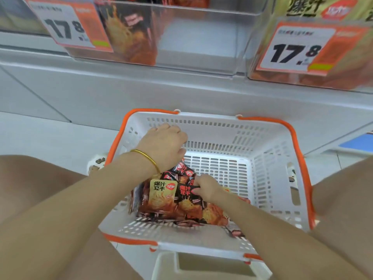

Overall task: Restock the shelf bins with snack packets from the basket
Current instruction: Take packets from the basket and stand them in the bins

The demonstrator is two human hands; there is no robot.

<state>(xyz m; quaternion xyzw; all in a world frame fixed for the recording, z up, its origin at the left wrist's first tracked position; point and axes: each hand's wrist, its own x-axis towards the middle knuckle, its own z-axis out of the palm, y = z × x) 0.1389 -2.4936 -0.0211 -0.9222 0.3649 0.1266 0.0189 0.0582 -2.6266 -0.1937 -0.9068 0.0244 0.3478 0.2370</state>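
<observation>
A white basket point(268, 158) with orange handles sits on the floor between my knees. Several red, black and yellow snack packets point(161, 201) lie heaped in its near left part. My left hand point(164, 145), a gold bangle on its wrist, is curled over the top of the heap and grips packets from above. My right hand point(205, 187) pinches the top edge of a black packet point(188, 196). Above, a clear shelf bin point(193, 43) holds one upright packet point(129, 35) at its left side.
A second clear bin point(314, 77) full of packets stands at the upper right. Price tags reading 17.8 hang on both bins. The white shelf base point(141, 91) runs behind the basket. A white stool point(201, 265) is under me at the bottom edge.
</observation>
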